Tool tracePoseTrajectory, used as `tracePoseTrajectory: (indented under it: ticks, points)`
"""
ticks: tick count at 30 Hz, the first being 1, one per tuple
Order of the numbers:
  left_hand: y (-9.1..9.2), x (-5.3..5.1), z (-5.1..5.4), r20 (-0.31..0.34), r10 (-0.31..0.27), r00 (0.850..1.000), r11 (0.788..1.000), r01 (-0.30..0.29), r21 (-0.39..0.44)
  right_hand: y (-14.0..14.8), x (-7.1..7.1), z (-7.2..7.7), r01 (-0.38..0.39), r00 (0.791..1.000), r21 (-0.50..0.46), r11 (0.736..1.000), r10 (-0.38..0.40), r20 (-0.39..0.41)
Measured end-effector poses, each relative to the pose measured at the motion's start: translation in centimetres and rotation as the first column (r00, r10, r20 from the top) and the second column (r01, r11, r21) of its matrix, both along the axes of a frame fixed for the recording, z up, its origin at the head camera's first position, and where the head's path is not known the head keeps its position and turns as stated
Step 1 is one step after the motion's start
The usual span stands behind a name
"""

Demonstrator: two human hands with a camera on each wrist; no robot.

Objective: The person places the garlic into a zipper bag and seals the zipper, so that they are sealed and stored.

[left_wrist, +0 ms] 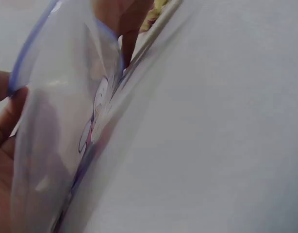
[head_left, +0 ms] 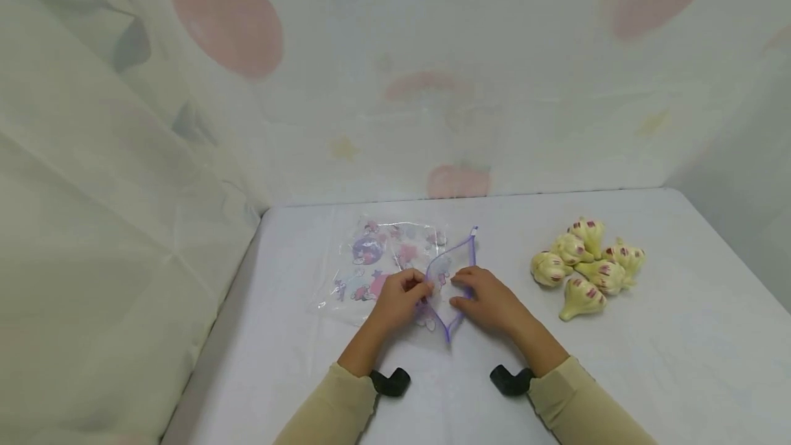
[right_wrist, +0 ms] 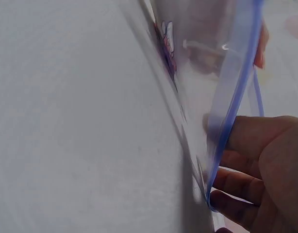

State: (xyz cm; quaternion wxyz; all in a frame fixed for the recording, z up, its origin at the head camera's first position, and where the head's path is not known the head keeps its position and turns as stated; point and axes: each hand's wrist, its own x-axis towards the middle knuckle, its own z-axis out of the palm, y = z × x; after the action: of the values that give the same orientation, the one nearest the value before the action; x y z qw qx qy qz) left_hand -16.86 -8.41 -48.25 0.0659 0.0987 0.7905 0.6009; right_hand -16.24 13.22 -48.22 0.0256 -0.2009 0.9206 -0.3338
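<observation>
"What's closest to you on the feed?"

"Nearest my camera are two beige sleeves (head_left: 334, 404), reaching in from the bottom edge. Largest beyond them is a pale printed cloth (head_left: 346, 40) hung as a backdrop, then a white desk (head_left: 692, 335)."

"And the main thing?"

"A clear plastic bag (head_left: 389, 259) with pastel cartoon prints. It lies flat on the desk, left of centre, its mouth raised and spread between the hands. Off to the right, well apart from it, I see six garlic bulbs (head_left: 604, 276) in a loose cluster."

"Describe each hand."

"The left hand (head_left: 398, 299) pinches the bag's near-left lip between thumb and finger. The right hand (head_left: 491, 301) has thumb and fingers apart, tips over the opposite lip and into the mouth, touching it without a pinch that I can make out. By each wrist sits a small black fitting (head_left: 391, 382)."

"How would it handle?"

"I'd judge it very light, limp and rather slippery; the film should crease and fold shut easily. The purple zip rim (head_left: 474, 253) looks the stiffest part, so I'd take hold there, one side per hand, near the middle. Smallest of all, a pale tab (head_left: 474, 231) caps the rim's far end."
</observation>
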Motion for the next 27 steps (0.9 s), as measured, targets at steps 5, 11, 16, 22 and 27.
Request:
tracePoseTrajectory:
  ticks: [5,11,16,22,27]
  points:
    - [-0.6,-0.6,-0.6,0.052,0.091,0.995,0.983,-0.098,0.157,0.2,-0.3,-0.1,-0.002,1.000,0.002,1.000,0.002,0.000]
    - [-0.7,-0.4,-0.7,0.036,0.059,0.998,0.995,-0.061,0.077,1.3,-0.2,2.1,-0.032,0.998,-0.043,0.999,0.030,-0.047]
    - [-0.5,-0.4,-0.8,0.051,0.044,0.998,0.997,-0.047,0.056,5.2,-0.1,6.1,0.085,0.995,-0.004,0.996,-0.085,-0.044]
    - [-0.3,0.0,0.3,0.056,0.032,0.998,0.999,-0.034,0.030,9.8,0.0,8.5,0.264,0.964,0.164,0.950,-0.262,-0.034]
    - [-0.2,1.2,2.5,0.019,0.026,0.999,0.999,-0.026,0.023,11.0,-0.2,7.7,0.218,0.975,0.227,0.949,-0.223,-0.001]
